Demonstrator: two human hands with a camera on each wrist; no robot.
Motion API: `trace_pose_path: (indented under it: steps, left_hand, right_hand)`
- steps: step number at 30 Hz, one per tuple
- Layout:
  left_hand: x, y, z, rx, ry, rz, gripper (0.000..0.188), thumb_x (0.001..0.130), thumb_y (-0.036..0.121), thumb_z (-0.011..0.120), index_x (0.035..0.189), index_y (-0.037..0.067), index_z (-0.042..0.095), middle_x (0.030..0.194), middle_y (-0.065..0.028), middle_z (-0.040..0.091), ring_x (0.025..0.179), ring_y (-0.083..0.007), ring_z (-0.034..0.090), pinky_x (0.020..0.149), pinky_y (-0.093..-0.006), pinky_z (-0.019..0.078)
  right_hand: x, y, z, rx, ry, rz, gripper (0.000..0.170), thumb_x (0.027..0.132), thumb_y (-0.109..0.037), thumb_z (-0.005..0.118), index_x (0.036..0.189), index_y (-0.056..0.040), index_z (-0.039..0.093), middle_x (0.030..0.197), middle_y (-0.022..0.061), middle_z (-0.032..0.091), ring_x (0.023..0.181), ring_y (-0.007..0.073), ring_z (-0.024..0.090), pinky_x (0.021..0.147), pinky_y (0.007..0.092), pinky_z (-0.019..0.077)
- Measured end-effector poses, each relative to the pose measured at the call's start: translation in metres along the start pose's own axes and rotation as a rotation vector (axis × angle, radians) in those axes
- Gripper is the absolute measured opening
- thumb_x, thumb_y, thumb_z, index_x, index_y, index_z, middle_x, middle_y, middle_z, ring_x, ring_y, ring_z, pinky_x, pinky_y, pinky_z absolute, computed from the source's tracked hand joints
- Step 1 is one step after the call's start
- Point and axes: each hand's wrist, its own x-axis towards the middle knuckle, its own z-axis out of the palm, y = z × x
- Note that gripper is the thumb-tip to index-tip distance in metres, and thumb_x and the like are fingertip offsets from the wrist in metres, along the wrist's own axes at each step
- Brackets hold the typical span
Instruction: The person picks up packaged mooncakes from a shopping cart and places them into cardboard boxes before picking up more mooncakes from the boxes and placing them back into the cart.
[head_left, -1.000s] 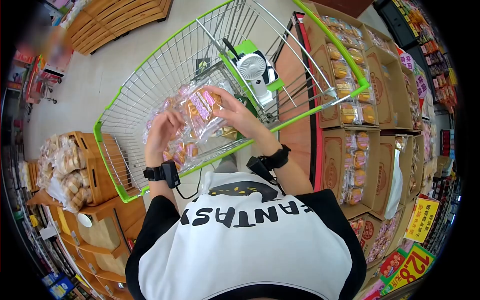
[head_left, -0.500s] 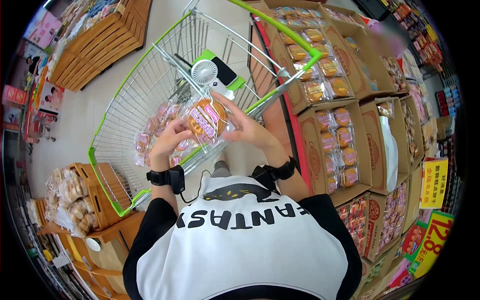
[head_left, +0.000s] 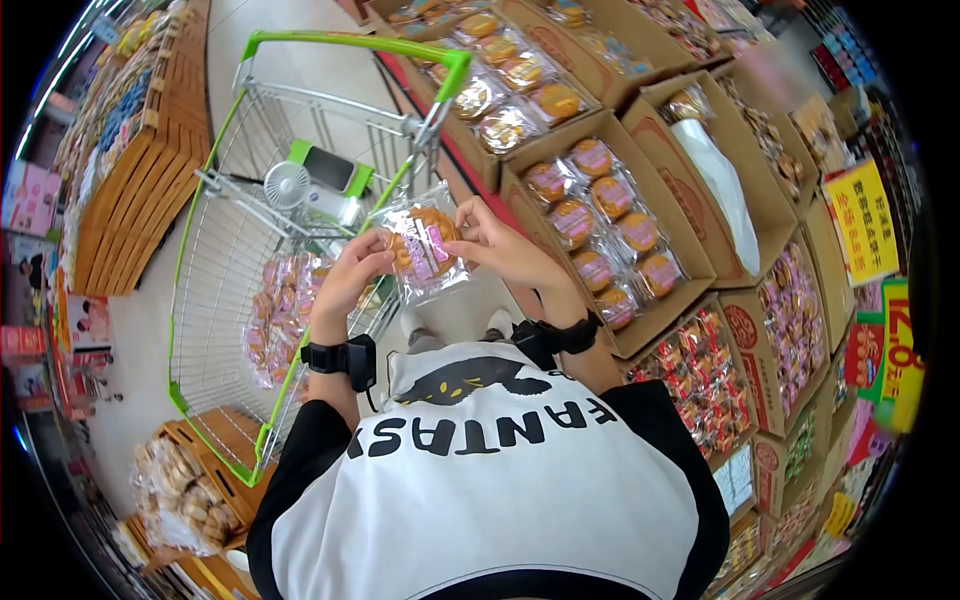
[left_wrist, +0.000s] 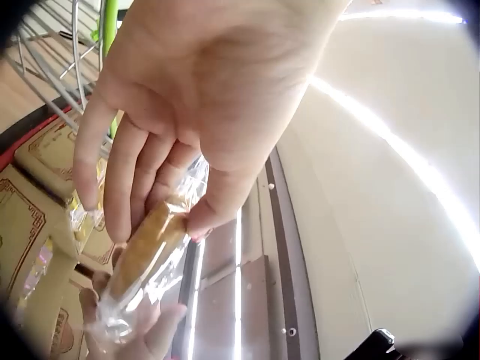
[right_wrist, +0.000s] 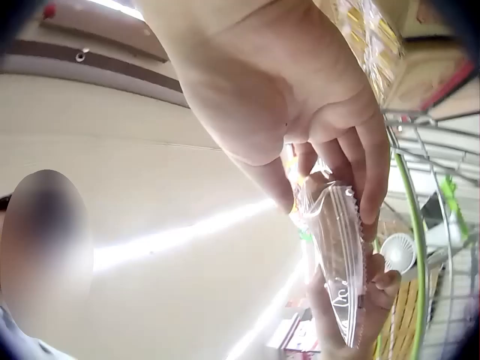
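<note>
A round golden cake in a clear wrapper with a pink-and-white label (head_left: 424, 250) is held up between both hands, in front of the chest. My left hand (head_left: 350, 272) pinches its left edge, thumb against fingers. On the opposite edge, my right hand (head_left: 500, 245) grips the wrapper. Seen edge-on in the left wrist view, the wrapped cake (left_wrist: 154, 244) lies between the left thumb and fingers, with the right hand (left_wrist: 150, 330) at its far end. The right wrist view shows the crimped wrapper end (right_wrist: 341, 247) under the right fingers.
A green-rimmed shopping cart (head_left: 215, 250) stands at left, holding a pile of wrapped cakes (head_left: 280, 315). A white fan (head_left: 288, 185) and a phone (head_left: 330, 168) sit at its handle end. Cardboard boxes of similar cakes (head_left: 600, 225) line the right side. Bagged bread (head_left: 185, 495) is lower left.
The cake moved from over the cart toward the body, and its label turned. Both hands now pinch its opposite edges. The view swung right, bringing the boxes nearer the middle.
</note>
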Motion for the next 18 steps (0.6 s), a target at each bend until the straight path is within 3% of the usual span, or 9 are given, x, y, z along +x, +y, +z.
trace_pose_path:
  steps: [3, 5, 6, 9, 10, 13, 18]
  left_hand:
    - [0.029, 0.011, 0.033, 0.131, -0.05, -0.073, 0.017, 0.079, 0.006, 0.049, 0.096, 0.001, 0.049, 0.086, -0.0023, 0.055, 0.078, -0.0076, 0.051, 0.068, -0.0198, 0.0412]
    - [0.051, -0.001, 0.044, 0.171, -0.128, -0.012, 0.018, 0.08, 0.005, 0.048, 0.098, 0.0, 0.048, 0.087, -0.003, 0.055, 0.078, -0.008, 0.052, 0.068, -0.0201, 0.0415]
    - [0.058, 0.002, 0.055, 0.212, -0.146, 0.01, 0.019, 0.081, 0.005, 0.047, 0.1, 0.0, 0.047, 0.086, -0.003, 0.055, 0.077, -0.0083, 0.052, 0.068, -0.02, 0.0415]
    - [0.082, 0.002, 0.082, 0.226, -0.18, -0.002, 0.021, 0.082, 0.006, 0.049, 0.102, -0.001, 0.046, 0.084, -0.0027, 0.055, 0.076, -0.0087, 0.052, 0.068, -0.0205, 0.0415]
    - [0.091, -0.002, 0.089, 0.19, -0.19, 0.018, 0.023, 0.082, 0.007, 0.05, 0.103, -0.001, 0.045, 0.082, -0.0024, 0.054, 0.076, -0.0086, 0.051, 0.066, -0.0211, 0.0415]
    - [0.113, -0.008, 0.11, 0.201, -0.201, 0.054, 0.023, 0.082, 0.006, 0.05, 0.104, 0.0, 0.045, 0.08, -0.0024, 0.053, 0.074, -0.0082, 0.05, 0.065, -0.0209, 0.0407]
    - [0.144, -0.017, 0.144, 0.272, -0.291, 0.036, 0.021, 0.081, 0.008, 0.052, 0.101, 0.002, 0.049, 0.081, -0.0022, 0.055, 0.075, -0.0085, 0.051, 0.066, -0.0212, 0.0414]
  right_hand:
    - [-0.021, 0.002, -0.017, -0.135, 0.24, 0.006, 0.035, 0.081, -0.016, 0.055, 0.102, -0.0037, 0.03, 0.08, 0.0095, 0.058, 0.068, 0.0099, 0.053, 0.055, 0.022, 0.0412]
    - [-0.036, -0.002, -0.027, -0.136, 0.392, 0.067, 0.04, 0.081, -0.015, 0.055, 0.111, -0.0034, 0.031, 0.089, 0.0117, 0.057, 0.079, 0.011, 0.052, 0.066, 0.0239, 0.0409]
    - [-0.041, 0.003, -0.032, -0.182, 0.477, -0.014, 0.045, 0.08, -0.017, 0.057, 0.113, -0.0009, 0.032, 0.081, 0.0108, 0.059, 0.067, 0.0106, 0.053, 0.056, 0.0241, 0.041]
    - [-0.062, 0.004, -0.051, -0.178, 0.49, 0.013, 0.045, 0.08, -0.018, 0.056, 0.114, -0.0004, 0.034, 0.082, 0.0104, 0.059, 0.071, 0.0116, 0.054, 0.058, 0.024, 0.0413]
    - [-0.07, -0.001, -0.056, -0.196, 0.521, 0.12, 0.039, 0.081, -0.019, 0.055, 0.11, 0.0007, 0.038, 0.084, 0.0107, 0.058, 0.074, 0.0128, 0.055, 0.06, 0.0241, 0.044]
    - [-0.09, 0.002, -0.07, -0.037, 0.638, 0.037, 0.036, 0.081, -0.02, 0.055, 0.106, 0.0022, 0.042, 0.087, 0.0117, 0.056, 0.076, 0.0139, 0.055, 0.061, 0.0251, 0.0469]
    - [-0.126, 0.006, -0.087, -0.078, 0.811, 0.114, 0.032, 0.08, -0.018, 0.055, 0.102, 0.004, 0.046, 0.088, 0.0122, 0.056, 0.075, 0.0161, 0.057, 0.06, 0.0256, 0.0488]
